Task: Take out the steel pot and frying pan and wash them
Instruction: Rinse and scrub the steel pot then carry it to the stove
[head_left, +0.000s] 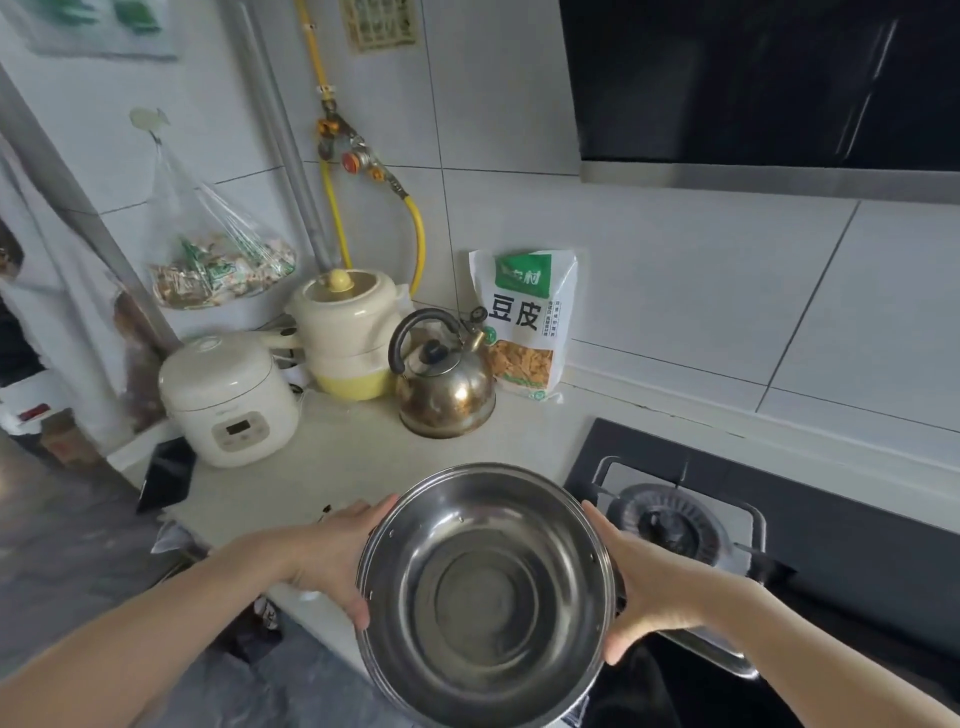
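Far L at 9 o'clock: white rice cooker (228, 397) on the counter (337, 467), cream-and-yellow stacked pot (345, 335) behind it, bag of snacks (218, 254) hung on the wall hook above. At 12, steel whistling kettle (447, 384) w/ a tofu-skin packet (524, 322) leaning on the tiles just beside it.

My left hand (332, 561) grips the steel pot (485, 597) at its 9 o'clock rim, thumb on top edge, fingers curled under. Pot is at 6 o'clock, held in the air over the counter edge, mouth tipped toward me, looks empty inside. My right hand (649, 587) clamps the 3 o'clock rim the same way. Two-handed bc the pot's wide & I see no handles to grab.

At 3: gas burner (670, 525) on the black hob. No frying pan or sink visible; washing not yet begun, I reckon.
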